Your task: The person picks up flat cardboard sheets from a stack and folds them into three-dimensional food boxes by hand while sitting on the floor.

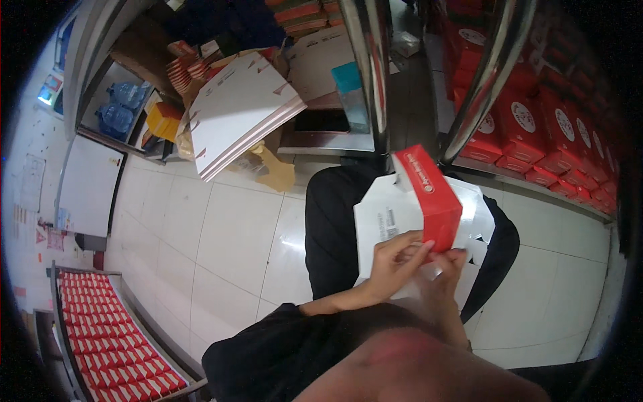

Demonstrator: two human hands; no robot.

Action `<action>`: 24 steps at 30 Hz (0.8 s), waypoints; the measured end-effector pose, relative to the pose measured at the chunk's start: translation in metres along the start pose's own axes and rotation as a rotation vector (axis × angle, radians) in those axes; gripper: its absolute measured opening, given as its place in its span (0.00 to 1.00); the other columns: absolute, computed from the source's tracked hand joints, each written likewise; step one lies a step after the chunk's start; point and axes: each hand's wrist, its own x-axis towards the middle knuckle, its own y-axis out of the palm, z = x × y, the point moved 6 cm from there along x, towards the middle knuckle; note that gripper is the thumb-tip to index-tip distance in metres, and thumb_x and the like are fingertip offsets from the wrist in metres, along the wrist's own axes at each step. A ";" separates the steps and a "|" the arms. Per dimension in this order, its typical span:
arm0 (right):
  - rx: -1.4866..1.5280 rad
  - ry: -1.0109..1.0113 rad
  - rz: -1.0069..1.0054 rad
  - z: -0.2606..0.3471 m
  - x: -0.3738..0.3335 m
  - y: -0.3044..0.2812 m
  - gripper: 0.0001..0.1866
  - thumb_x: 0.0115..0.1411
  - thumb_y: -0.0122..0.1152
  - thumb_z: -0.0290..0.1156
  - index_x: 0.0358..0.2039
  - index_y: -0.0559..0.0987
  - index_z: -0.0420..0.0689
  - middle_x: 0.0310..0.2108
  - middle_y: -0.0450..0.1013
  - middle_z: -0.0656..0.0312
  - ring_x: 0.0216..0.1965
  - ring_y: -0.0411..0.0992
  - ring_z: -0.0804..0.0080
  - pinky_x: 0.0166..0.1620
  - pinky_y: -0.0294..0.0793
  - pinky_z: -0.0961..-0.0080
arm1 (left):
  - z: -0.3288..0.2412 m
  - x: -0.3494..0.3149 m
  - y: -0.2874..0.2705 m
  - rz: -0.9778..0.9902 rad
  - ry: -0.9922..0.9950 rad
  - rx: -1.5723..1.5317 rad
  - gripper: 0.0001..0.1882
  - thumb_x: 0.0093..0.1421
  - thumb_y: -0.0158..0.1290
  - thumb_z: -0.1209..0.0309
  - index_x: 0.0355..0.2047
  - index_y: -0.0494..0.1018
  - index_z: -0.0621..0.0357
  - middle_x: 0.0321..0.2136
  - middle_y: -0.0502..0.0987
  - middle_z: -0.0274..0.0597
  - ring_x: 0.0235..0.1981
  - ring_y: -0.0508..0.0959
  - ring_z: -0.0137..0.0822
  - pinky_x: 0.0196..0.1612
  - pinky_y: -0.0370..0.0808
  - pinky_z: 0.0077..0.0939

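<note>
On top of a flat white cardboard sheet [376, 209] on the lap, I am pinching the near end of a half-folded red cardboard box [439, 206] with my left hand [396, 265] and right hand [447, 273], seemingly folding it, with tucking that end probably needed next.

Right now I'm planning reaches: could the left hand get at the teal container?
Probably not without leaning: the left hand holds the red carton; the teal container stands beyond the left knee, beside a metal pole.
</note>
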 end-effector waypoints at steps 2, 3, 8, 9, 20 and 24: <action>0.009 -0.029 0.041 -0.006 0.009 -0.012 0.30 0.38 0.76 0.21 0.40 0.69 0.50 0.27 0.62 0.62 0.29 0.63 0.62 0.33 0.64 0.63 | 0.001 0.006 -0.009 -0.077 -0.046 -0.042 0.09 0.61 0.58 0.77 0.41 0.77 0.68 0.32 0.80 0.39 0.31 0.78 0.22 0.32 0.76 0.16; -0.006 -0.058 0.077 -0.008 0.019 -0.024 0.34 0.38 0.76 0.19 0.42 0.65 0.50 0.24 0.62 0.62 0.28 0.62 0.61 0.36 0.63 0.63 | 0.003 0.010 -0.012 -0.138 -0.089 -0.102 0.08 0.61 0.58 0.77 0.40 0.77 0.67 0.31 0.80 0.37 0.30 0.78 0.22 0.31 0.75 0.16; 0.155 -0.211 0.197 0.008 0.049 -0.059 0.15 0.34 0.68 0.16 0.22 0.72 0.41 0.24 0.67 0.59 0.28 0.68 0.57 0.34 0.70 0.65 | -0.005 0.027 0.000 0.081 0.005 -0.356 0.17 0.64 0.52 0.78 0.52 0.68 0.68 0.45 0.77 0.46 0.37 0.81 0.31 0.40 0.79 0.20; 0.082 -0.159 0.270 0.012 0.055 -0.056 0.14 0.35 0.67 0.16 0.23 0.72 0.40 0.24 0.68 0.59 0.27 0.69 0.57 0.35 0.71 0.66 | -0.010 0.020 0.010 0.130 0.120 -0.262 0.18 0.64 0.51 0.78 0.54 0.67 0.68 0.47 0.76 0.47 0.38 0.81 0.32 0.40 0.80 0.21; 0.286 0.332 0.221 -0.018 0.003 -0.054 0.18 0.45 0.73 0.27 0.37 0.77 0.38 0.38 0.73 0.58 0.37 0.73 0.62 0.42 0.72 0.71 | 0.024 0.003 0.040 0.690 0.388 0.037 0.22 0.54 0.56 0.81 0.51 0.70 0.59 0.45 0.73 0.51 0.49 0.73 0.52 0.50 0.71 0.40; 0.296 0.088 0.226 -0.021 -0.026 -0.052 0.20 0.67 0.50 0.43 0.35 0.76 0.37 0.39 0.73 0.52 0.37 0.72 0.60 0.38 0.71 0.71 | 0.011 0.001 0.015 0.662 0.397 0.144 0.18 0.52 0.58 0.77 0.45 0.75 0.55 0.43 0.75 0.44 0.45 0.75 0.46 0.52 0.70 0.40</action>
